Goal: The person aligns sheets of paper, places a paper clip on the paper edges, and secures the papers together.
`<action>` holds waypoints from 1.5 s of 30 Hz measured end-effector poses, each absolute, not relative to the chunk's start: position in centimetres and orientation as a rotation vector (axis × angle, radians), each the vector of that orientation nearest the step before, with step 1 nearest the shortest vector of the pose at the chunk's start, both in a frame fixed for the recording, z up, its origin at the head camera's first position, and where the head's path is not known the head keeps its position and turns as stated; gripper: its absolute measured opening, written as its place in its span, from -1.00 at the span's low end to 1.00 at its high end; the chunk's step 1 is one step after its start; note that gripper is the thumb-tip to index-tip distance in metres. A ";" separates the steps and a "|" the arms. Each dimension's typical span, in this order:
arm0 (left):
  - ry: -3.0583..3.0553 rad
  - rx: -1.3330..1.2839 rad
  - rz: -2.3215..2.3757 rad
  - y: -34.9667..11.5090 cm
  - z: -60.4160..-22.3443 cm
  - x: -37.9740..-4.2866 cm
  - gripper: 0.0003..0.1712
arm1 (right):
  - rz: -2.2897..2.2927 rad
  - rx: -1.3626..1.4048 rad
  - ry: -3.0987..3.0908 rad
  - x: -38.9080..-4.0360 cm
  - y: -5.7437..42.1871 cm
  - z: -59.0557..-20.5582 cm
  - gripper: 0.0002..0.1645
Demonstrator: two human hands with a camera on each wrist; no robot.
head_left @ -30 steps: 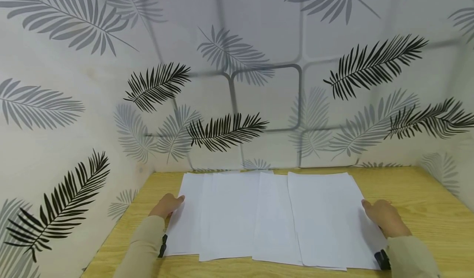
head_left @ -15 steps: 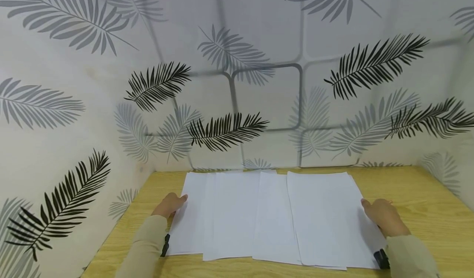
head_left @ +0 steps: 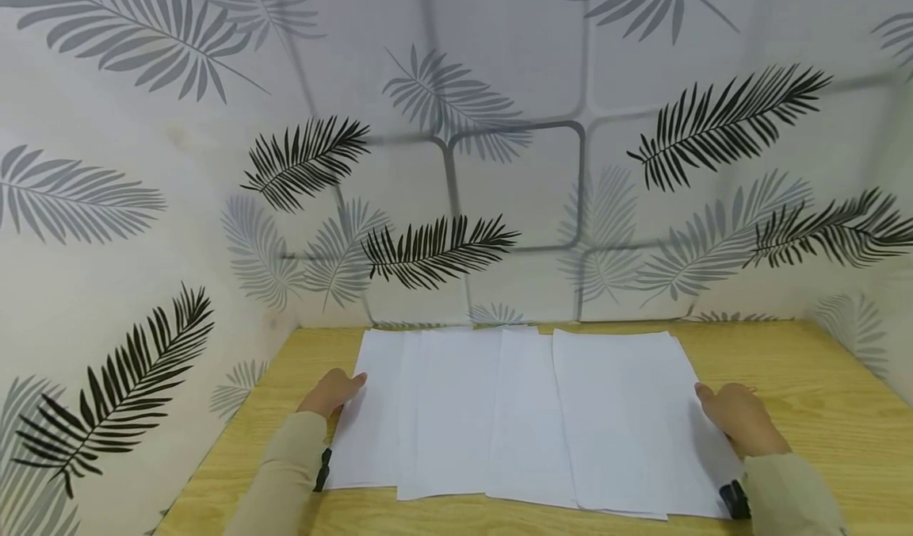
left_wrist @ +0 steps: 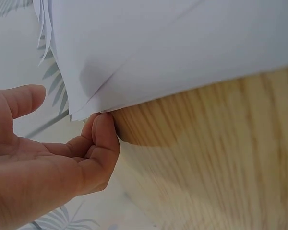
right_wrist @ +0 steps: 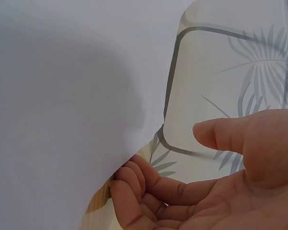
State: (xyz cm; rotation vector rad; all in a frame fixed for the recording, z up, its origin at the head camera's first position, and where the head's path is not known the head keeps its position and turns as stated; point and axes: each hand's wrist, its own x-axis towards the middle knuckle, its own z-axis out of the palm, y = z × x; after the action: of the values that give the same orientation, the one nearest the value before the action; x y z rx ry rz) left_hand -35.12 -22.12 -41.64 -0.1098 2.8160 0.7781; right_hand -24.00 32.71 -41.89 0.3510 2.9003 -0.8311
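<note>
White paper sheets (head_left: 456, 409) lie overlapping in a wide row on the wooden table. At the row's left edge is my left hand (head_left: 331, 393). In the left wrist view its bent fingertips (left_wrist: 105, 124) touch the edge of the left sheets (left_wrist: 149, 52), and the thumb stands raised apart from them. My right hand (head_left: 742, 417) is at the right edge of the rightmost sheets (head_left: 635, 417). Seen from the right wrist, the fingers (right_wrist: 129, 187) bend against the paper edge (right_wrist: 62, 120), thumb away from it. Neither hand pinches the paper.
The wooden table (head_left: 820, 385) extends beyond the sheets on both sides. Behind it rises a wall (head_left: 513, 187) with a leaf pattern, close to the sheets' far edges. A dark strap piece (head_left: 735, 500) shows at the right wrist.
My left hand has moved slightly right, and the left sheets have slid right with it, narrowing the row. The right hand and the rightmost sheets have stayed nearly still.
</note>
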 end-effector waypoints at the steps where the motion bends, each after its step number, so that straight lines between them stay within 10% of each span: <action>1: 2.815 -0.108 0.779 -22.1 -41.7 -35.2 -0.38 | -0.827 0.352 2.897 -24.0 32.7 -41.9 -0.30; 45: 2.803 -0.042 0.843 -19.4 -41.7 -34.5 -0.40 | -0.803 0.321 2.949 -24.3 31.9 -41.8 -0.34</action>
State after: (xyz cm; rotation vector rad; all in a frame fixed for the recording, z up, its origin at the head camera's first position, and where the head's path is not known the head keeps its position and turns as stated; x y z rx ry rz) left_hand -34.46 -19.44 -41.71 -0.0424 2.8028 0.8432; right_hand -24.26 31.89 -41.80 0.3209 2.9490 -0.8030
